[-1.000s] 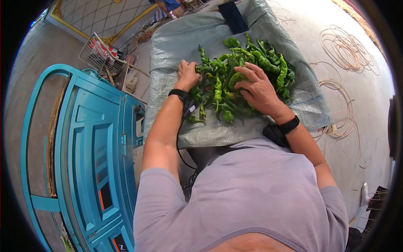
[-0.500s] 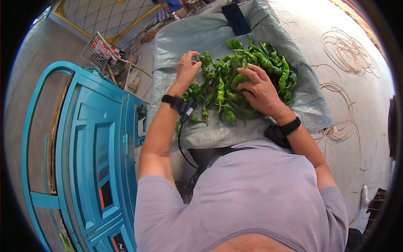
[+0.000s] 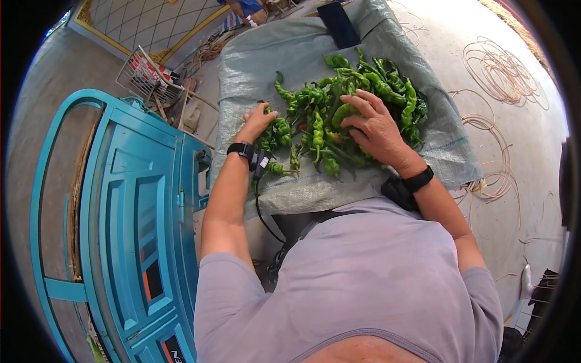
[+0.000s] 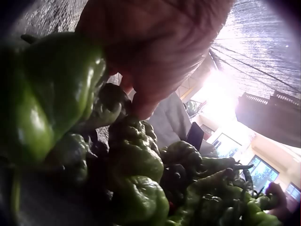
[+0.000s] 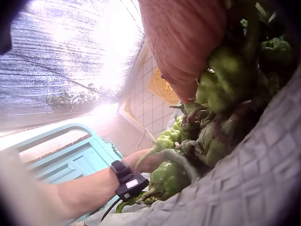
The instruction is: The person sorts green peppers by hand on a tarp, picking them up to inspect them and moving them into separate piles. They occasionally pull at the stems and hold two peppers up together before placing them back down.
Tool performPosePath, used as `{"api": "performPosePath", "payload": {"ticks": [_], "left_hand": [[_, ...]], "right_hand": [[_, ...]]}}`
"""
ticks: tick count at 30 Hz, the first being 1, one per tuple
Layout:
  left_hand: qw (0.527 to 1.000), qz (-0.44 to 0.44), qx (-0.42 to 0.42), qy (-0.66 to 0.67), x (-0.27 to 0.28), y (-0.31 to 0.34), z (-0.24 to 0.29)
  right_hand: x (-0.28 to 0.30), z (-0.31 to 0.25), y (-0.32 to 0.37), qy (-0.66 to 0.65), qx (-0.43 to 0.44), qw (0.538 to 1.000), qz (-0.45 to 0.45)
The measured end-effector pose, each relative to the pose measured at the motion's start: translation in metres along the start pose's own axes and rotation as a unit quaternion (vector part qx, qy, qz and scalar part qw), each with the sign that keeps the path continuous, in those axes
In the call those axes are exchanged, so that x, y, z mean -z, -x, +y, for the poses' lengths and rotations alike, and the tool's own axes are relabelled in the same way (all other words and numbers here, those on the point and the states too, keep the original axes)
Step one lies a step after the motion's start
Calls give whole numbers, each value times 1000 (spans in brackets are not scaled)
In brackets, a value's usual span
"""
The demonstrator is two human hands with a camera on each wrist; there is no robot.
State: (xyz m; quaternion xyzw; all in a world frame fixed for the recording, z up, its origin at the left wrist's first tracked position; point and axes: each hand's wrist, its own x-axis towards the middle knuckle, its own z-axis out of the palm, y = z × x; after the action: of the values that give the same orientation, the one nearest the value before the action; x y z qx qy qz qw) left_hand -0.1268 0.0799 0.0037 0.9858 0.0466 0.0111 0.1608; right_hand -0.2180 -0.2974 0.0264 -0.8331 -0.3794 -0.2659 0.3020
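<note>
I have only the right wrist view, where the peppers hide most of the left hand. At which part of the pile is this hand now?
Observer: In the head view, the left hand is at the left edge of the pile of peppers.

Operator: Is there something else on the sheet?

Observer: Yes, a dark, flat, rectangular thing, perhaps a phone, lies at its far end.

Operator: And on the floor to the right?

Observer: Loose coils of thin strips lie there; I cannot tell the material.
</note>
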Motion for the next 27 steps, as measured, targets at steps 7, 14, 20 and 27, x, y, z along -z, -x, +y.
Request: {"api": "performPosePath", "payload": {"ticks": [7,14,20,27], "left_hand": [[992,-55,-5,111,-2,15,25],[999,-22,37,-33,-13,30,45],[995,22,30,90,-4,42,48],[936,140,26,322,36,64,72]], "right_hand": [[-1,0,0,0,-2,1000,-4],[-3,2,1,1,-8,1000,-7],[-2,2,1,6,-4,1000,-5],[-2,0,-1,0,-5,1000,-3]]}}
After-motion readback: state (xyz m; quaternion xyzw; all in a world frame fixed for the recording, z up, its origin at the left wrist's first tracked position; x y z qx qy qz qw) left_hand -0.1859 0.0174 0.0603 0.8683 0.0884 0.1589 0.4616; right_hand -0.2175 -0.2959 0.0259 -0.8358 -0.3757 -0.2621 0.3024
